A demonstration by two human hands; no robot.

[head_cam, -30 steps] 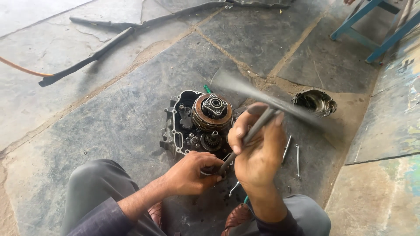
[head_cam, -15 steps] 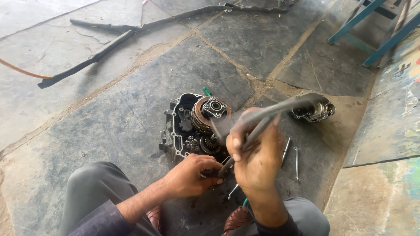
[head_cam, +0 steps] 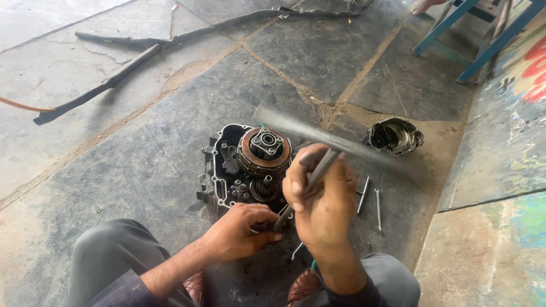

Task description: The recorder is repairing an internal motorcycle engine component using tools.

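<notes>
A dark engine case (head_cam: 227, 170) with a round clutch assembly (head_cam: 264, 150) lies open on the stone floor in front of my knees. My right hand (head_cam: 321, 199) grips the shaft of a long T-shaped metal wrench (head_cam: 310, 182); its crossbar (head_cam: 330, 141) is blurred with motion above the clutch. My left hand (head_cam: 242, 230) rests at the near edge of the case, fingers closed around the lower end of the wrench shaft.
An engine cover (head_cam: 394, 136) lies to the right. Long bolts (head_cam: 369, 196) lie beside my right hand. A black rubber strip (head_cam: 131, 68) and an orange hose (head_cam: 23, 106) run across the far floor. Blue metal legs (head_cam: 472, 34) stand at the top right.
The wrench crossbar has spun round between frames while both hands stayed in place on the shaft. The camera view shifted slightly.
</notes>
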